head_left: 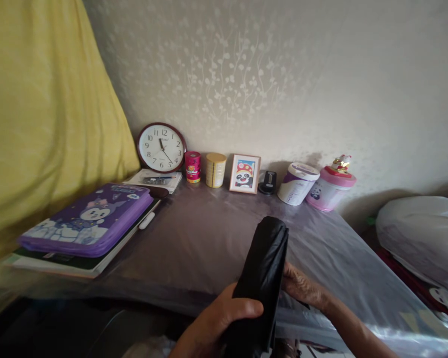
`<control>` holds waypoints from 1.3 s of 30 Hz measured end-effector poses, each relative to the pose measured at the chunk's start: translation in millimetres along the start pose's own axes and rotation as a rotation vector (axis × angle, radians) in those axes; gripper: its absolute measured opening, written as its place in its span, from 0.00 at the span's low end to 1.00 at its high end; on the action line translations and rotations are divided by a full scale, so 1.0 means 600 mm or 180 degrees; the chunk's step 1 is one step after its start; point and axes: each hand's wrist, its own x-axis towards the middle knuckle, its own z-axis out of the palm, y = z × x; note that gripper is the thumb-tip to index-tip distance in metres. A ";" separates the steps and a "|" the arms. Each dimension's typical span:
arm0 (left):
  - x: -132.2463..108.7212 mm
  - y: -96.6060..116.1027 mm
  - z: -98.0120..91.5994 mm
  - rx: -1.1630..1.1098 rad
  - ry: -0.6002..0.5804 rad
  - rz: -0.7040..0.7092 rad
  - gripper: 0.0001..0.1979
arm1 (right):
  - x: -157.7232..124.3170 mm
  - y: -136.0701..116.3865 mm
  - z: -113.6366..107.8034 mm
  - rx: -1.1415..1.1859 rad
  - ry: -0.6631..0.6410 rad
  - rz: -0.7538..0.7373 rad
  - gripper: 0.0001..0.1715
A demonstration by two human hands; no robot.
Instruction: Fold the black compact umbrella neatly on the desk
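Note:
A black folded umbrella [263, 258], compact and slightly wrinkled, is held up at a slant over the table's front edge. My left hand [231, 313] is wrapped round its lower part, the thumb lying across the near side. On the umbrella's right side is my right hand [302, 286], up against the black fabric. Its fingers are hidden behind the umbrella, so their grip does not show.
A purple cartoon case [89, 219] lies on books at the left, near a yellow curtain [52, 99]. Along the wall stand a clock [162, 147], a pink can [192, 167], a yellow can [215, 170], a picture frame [245, 174] and two tubs. Plastic covers the table [194, 233].

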 end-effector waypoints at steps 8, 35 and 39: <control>0.025 -0.014 -0.006 0.0176 0.0081 0.0743 0.24 | -0.003 -0.015 0.007 -0.0329 -0.0438 0.0389 0.15; 0.039 -0.009 -0.029 0.0850 0.1044 0.0813 0.18 | -0.030 -0.072 0.010 -0.0126 -0.0307 -0.0233 0.16; 0.042 -0.011 -0.032 0.0842 0.0849 0.0847 0.18 | -0.021 -0.062 0.014 -0.0242 -0.0081 -0.0317 0.14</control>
